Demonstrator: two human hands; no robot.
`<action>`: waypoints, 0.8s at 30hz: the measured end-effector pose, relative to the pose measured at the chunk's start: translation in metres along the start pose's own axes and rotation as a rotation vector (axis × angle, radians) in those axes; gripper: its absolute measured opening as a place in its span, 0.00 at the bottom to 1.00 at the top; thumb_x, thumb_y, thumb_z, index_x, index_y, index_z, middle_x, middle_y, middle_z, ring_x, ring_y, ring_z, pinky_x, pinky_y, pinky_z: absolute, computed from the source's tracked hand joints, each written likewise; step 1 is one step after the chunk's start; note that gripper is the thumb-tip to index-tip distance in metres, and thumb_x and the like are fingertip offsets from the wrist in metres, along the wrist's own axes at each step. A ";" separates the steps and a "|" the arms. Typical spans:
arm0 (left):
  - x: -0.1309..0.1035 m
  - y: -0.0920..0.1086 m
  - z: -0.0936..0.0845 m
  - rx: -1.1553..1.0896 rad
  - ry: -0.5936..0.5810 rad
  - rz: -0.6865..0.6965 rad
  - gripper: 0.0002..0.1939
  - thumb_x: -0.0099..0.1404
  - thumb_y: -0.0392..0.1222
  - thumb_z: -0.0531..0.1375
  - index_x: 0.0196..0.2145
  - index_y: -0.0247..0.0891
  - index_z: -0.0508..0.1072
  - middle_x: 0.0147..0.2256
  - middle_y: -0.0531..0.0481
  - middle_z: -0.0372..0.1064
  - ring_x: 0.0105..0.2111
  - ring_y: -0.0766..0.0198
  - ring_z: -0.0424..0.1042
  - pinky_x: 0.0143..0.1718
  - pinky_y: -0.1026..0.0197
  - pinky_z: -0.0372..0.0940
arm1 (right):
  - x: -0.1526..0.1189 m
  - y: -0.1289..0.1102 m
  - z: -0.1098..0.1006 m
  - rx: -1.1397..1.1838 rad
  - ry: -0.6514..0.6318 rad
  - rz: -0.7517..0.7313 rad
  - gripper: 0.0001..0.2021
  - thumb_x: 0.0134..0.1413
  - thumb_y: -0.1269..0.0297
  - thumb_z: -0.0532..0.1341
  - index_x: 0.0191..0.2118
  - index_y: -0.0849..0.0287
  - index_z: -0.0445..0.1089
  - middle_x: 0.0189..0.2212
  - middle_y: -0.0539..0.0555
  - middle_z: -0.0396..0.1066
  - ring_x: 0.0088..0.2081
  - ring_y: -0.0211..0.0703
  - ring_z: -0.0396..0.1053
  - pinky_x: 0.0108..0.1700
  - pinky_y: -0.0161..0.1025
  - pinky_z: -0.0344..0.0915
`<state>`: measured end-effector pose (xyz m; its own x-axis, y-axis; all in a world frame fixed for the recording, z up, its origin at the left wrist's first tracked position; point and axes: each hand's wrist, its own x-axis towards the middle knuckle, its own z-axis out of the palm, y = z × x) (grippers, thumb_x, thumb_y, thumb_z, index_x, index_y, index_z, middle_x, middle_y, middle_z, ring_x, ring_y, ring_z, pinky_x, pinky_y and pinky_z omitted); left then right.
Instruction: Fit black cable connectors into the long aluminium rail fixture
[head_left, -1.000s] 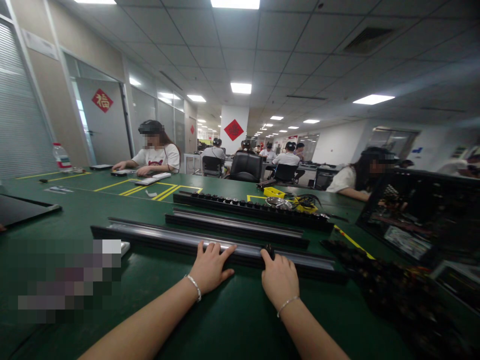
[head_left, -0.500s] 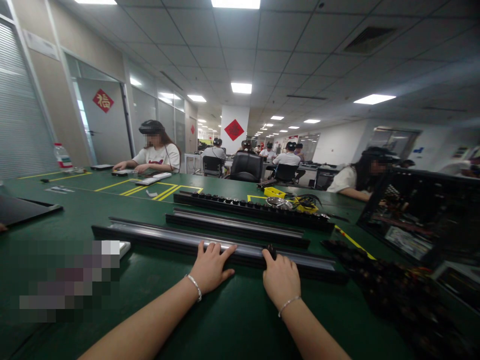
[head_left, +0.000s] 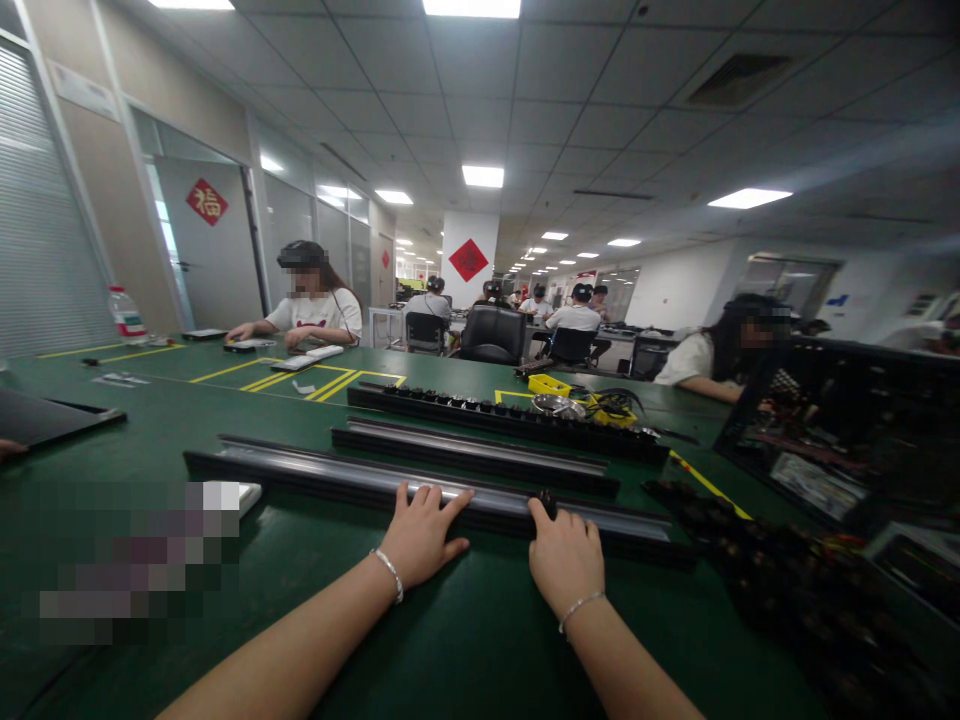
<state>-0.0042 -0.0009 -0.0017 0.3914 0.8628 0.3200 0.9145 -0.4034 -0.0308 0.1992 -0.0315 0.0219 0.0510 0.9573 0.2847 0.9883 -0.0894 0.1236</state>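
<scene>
A long black rail (head_left: 315, 472) with a shiny grey channel lies across the table in front of me. My left hand (head_left: 421, 535) rests on its near edge, fingers spread and thumb apart, holding nothing. Farther right, my right hand (head_left: 568, 555) has its fingers curled around a small black part (head_left: 548, 501) sitting in the channel. The part's lower side is hidden by the fingers, and its kind cannot be made out. Just behind lies a shorter black rail (head_left: 480, 450). Beyond that is another rail (head_left: 487, 412) lined with several small black parts.
A heap of black parts (head_left: 810, 600) covers the table at right, by an open black case (head_left: 832, 430). Behind the rails stand a yellow tray (head_left: 549, 385) and a metal dish (head_left: 558, 406). A white box (head_left: 247, 494) lies left. Co-workers sit across and at right.
My right hand and the small black part have shifted slightly right along the rail. My left hand and the rails have stayed put.
</scene>
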 end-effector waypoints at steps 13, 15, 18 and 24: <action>0.001 0.000 -0.002 0.000 -0.010 -0.002 0.33 0.59 0.58 0.54 0.61 0.55 0.50 0.47 0.43 0.64 0.50 0.48 0.61 0.54 0.37 0.42 | 0.003 0.004 -0.003 -0.025 -0.058 0.027 0.23 0.55 0.69 0.48 0.56 0.47 0.60 0.38 0.60 0.70 0.43 0.52 0.66 0.51 0.53 0.46; 0.001 0.001 -0.003 0.000 -0.010 -0.003 0.33 0.60 0.58 0.54 0.61 0.55 0.50 0.47 0.43 0.64 0.50 0.48 0.61 0.54 0.37 0.42 | 0.003 0.005 -0.002 -0.027 -0.063 0.032 0.23 0.55 0.69 0.48 0.57 0.47 0.60 0.39 0.60 0.70 0.44 0.52 0.66 0.52 0.54 0.46; 0.000 0.001 -0.003 -0.001 -0.014 -0.003 0.33 0.60 0.58 0.54 0.61 0.55 0.50 0.47 0.43 0.64 0.50 0.47 0.60 0.54 0.36 0.41 | 0.003 0.005 -0.002 -0.038 -0.069 0.037 0.24 0.55 0.69 0.47 0.57 0.47 0.59 0.39 0.60 0.70 0.44 0.52 0.66 0.52 0.54 0.46; 0.001 0.000 -0.002 -0.002 -0.007 -0.006 0.34 0.59 0.58 0.54 0.61 0.56 0.50 0.47 0.43 0.63 0.50 0.48 0.60 0.54 0.37 0.41 | 0.002 0.004 -0.005 -0.049 -0.081 0.040 0.23 0.56 0.69 0.47 0.57 0.47 0.59 0.39 0.60 0.70 0.44 0.52 0.66 0.52 0.54 0.46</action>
<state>-0.0040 -0.0011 0.0004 0.3867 0.8671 0.3139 0.9166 -0.3989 -0.0272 0.2029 -0.0318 0.0276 0.1037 0.9715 0.2130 0.9772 -0.1394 0.1601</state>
